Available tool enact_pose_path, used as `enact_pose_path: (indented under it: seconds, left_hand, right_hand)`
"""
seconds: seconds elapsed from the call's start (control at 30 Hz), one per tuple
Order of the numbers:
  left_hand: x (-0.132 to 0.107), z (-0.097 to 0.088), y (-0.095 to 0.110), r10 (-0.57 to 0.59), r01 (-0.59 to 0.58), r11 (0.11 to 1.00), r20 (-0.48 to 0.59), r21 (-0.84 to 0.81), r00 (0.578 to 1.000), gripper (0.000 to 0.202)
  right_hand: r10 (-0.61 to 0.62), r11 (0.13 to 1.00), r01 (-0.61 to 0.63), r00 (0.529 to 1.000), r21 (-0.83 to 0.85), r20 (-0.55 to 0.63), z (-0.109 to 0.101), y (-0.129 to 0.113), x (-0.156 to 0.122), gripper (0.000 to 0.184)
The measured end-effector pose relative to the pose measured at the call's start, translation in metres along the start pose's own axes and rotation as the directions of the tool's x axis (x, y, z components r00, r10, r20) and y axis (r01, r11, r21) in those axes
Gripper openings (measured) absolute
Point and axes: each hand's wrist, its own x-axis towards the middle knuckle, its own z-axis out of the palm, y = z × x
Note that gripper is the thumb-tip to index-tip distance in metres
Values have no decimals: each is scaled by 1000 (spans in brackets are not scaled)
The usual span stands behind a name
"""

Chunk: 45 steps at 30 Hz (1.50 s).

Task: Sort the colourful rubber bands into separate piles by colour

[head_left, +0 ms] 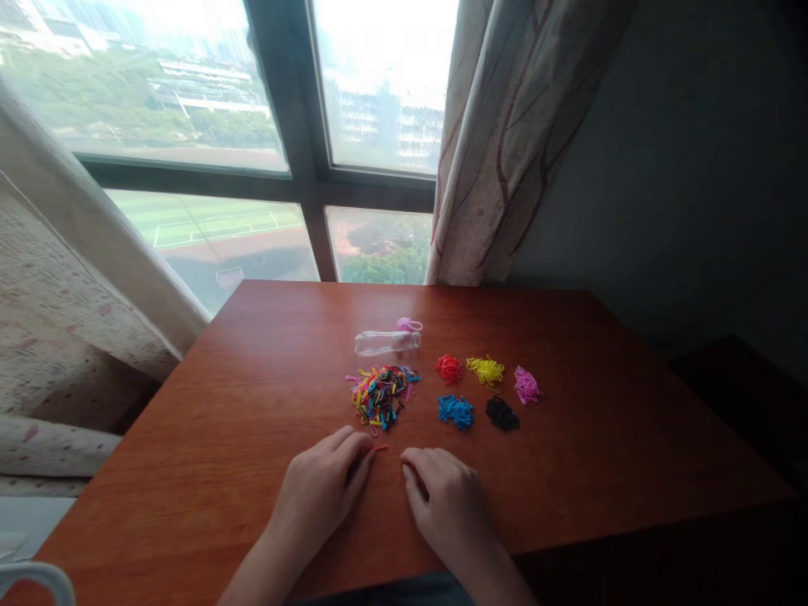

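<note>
My left hand (325,480) pinches a small red rubber band (380,448) between thumb and fingers, its end sticking out to the right. Across a short gap, my right hand (447,497) rests on the table with fingers curled in and thumb close to them; nothing shows in it. Just beyond the hands lies a loose pile of mixed-colour rubber bands (380,396). To its right are single-colour heaps: red bands (449,369), yellow bands (485,370), pink bands (527,385), blue bands (455,411) and black bands (502,413).
A clear plastic bottle (386,342) lies on its side behind the mixed pile, with a pink looped cap (409,324) by it. The brown wooden table (208,438) reaches a window flanked by curtains (498,143). A white curved object (38,576) shows at lower left.
</note>
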Motion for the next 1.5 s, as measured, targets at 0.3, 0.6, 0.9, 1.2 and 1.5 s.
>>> enact_pose_path:
  seconds: [0.3,0.6,0.9,1.2,1.5]
  left_hand:
    - [43,-7,27,58,-69,993,-114,-96,992,18]
    - [135,-8,62,-10,10,998,1,67,1000,22]
    - [156,11,71,-44,39,996,63,85,997,24]
    - [125,-14,52,13,-13,1000,11,-22,1000,19]
    - [51,-24,2,-77,50,978,-127,-205,989,18]
  right_hand:
    - [16,999,-17,1000,31,18,-4,-2,2,19]
    - [17,997,-16,1000,70,-21,-1,0,2,21]
    - [23,996,-21,1000,91,-19,0,1,0,21]
    - [9,997,-8,1000,78,-16,-1,1,2,21]
    - [20,996,-21,1000,84,8,-3,-1,3,20]
